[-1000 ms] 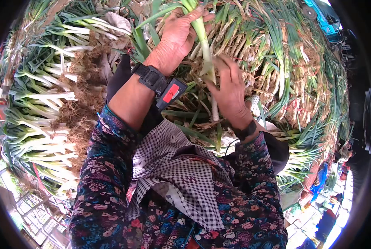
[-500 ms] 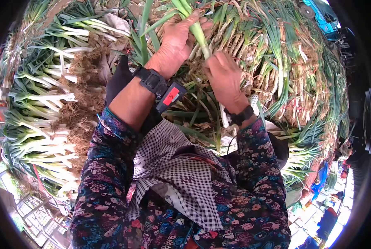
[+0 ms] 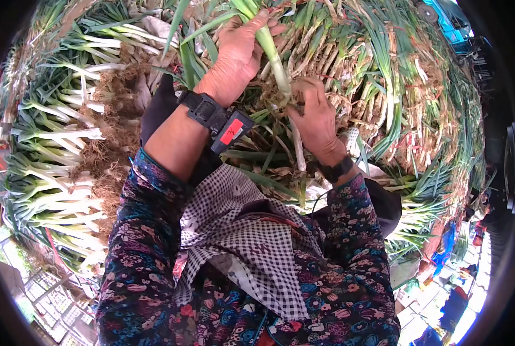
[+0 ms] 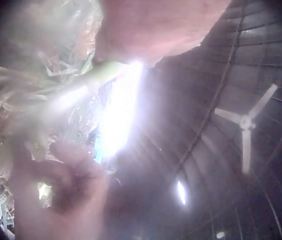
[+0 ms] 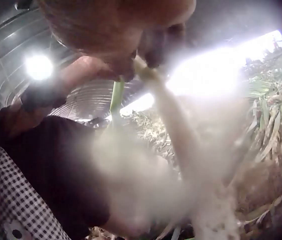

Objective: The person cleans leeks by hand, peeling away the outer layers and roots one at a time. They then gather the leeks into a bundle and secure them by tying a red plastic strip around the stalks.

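A leek (image 3: 273,57) with green leaves slants down in the head view, its upper part gripped by the left hand (image 3: 240,52). Beside its root end, the right hand (image 3: 316,118) has bent fingers and a thumb drawn together. A thin pale stalk (image 3: 297,147) hangs below those fingers. In the right wrist view the right hand (image 5: 116,25) pinches the top of a blurred pale stalk (image 5: 171,112). The left wrist view has the left hand (image 4: 156,25) above the leek (image 4: 98,75) and the right hand (image 4: 68,185) below, both hazy.
Leeks with white stems (image 3: 67,135) lie in rows at the left, roots inward. A large heap of untidy leeks (image 3: 378,86) spreads over the right. More leeks (image 3: 419,222) lie beyond the right knee. A checked cloth (image 3: 257,242) covers the lap.
Over the last second the right hand closed over the leek's lower stem, then shifted slightly down and left, uncovering that stem. The left hand kept its grip and moved slightly left.
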### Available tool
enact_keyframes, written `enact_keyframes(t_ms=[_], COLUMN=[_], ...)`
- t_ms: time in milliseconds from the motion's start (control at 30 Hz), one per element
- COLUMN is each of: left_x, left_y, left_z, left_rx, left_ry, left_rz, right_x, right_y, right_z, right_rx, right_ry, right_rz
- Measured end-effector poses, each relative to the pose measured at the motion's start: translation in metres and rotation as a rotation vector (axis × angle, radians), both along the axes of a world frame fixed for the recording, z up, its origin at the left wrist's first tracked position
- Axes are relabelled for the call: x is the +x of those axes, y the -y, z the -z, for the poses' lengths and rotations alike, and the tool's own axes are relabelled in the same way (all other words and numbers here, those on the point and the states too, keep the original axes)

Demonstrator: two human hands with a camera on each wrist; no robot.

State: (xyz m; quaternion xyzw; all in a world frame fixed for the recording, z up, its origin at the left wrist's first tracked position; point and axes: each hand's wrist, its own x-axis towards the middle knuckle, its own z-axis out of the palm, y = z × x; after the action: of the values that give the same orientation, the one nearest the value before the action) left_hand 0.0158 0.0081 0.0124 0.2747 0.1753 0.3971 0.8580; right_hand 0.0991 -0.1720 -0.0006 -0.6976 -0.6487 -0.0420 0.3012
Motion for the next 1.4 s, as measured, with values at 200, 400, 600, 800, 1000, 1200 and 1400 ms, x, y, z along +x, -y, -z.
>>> enact_keyframes(t_ms=[200,400,600,800,1000,1200,1400], left_x=[0.008,0.007,-0.005,-0.004,0.004,-0.001,-0.004], left_y=[0.011,0.010,-0.022,-0.009,0.019,0.028,0.027], left_z=[0.001,0.006,-0.001,-0.012,-0.010,-0.020,-0.037], left_rx=[0.000,-0.019,0.034,0.112,0.125,0.231,0.205], left_ry=[-0.035,-0.105,0.035,0.123,0.124,0.212,0.165], left_rz=[-0.005,-0.050,-0.080,0.016,0.070,0.281,0.241], right_x=[-0.002,-0.001,-0.003,-0.009,0.013,0.011,0.010], right_y=[-0.030,-0.040,0.046,0.038,-0.034,-0.022,-0.008], right_z=[-0.018,-0.013,0.057,-0.003,-0.026,-0.016,-0.024], right_rx=[0.073,-0.100,-0.470,-0.073,-0.111,-0.059,0.049], right_ry=[0.172,0.268,0.135,-0.453,-0.843,-1.216,-1.608], right_rz=[-0.035,-0.043,-0.182,0.090,0.052,0.010,0.039])
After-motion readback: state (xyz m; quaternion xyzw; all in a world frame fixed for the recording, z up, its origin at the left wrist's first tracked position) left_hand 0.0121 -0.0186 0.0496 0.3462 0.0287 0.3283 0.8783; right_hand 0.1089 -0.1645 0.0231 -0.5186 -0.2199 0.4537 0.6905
